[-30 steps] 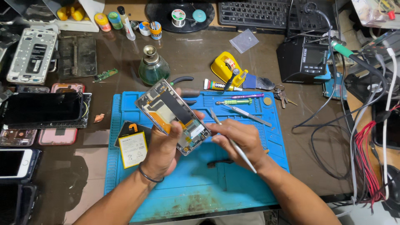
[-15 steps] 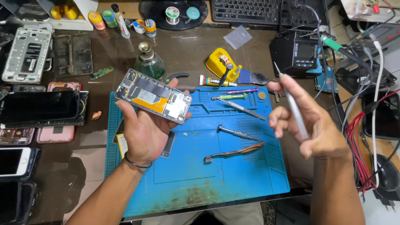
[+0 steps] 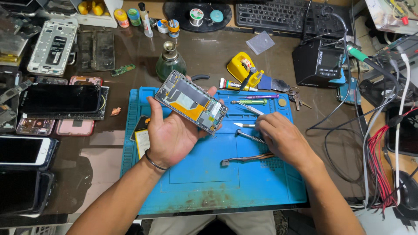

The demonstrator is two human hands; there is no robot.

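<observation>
Holding an opened phone (image 3: 191, 102) in our left hand (image 3: 174, 130), fingers curled around its edges, we keep it tilted above the blue work mat (image 3: 209, 182), insides facing up. Our right hand (image 3: 281, 139) rests palm-down on the mat, fingertips touching a metal tool (image 3: 249, 136); whether it grips the tool we cannot tell. A brush (image 3: 248, 159) lies just beside that hand. A knife (image 3: 244, 125) and tweezers (image 3: 247, 107) lie near. A green glass bottle (image 3: 170, 63) stands beyond the mat.
</observation>
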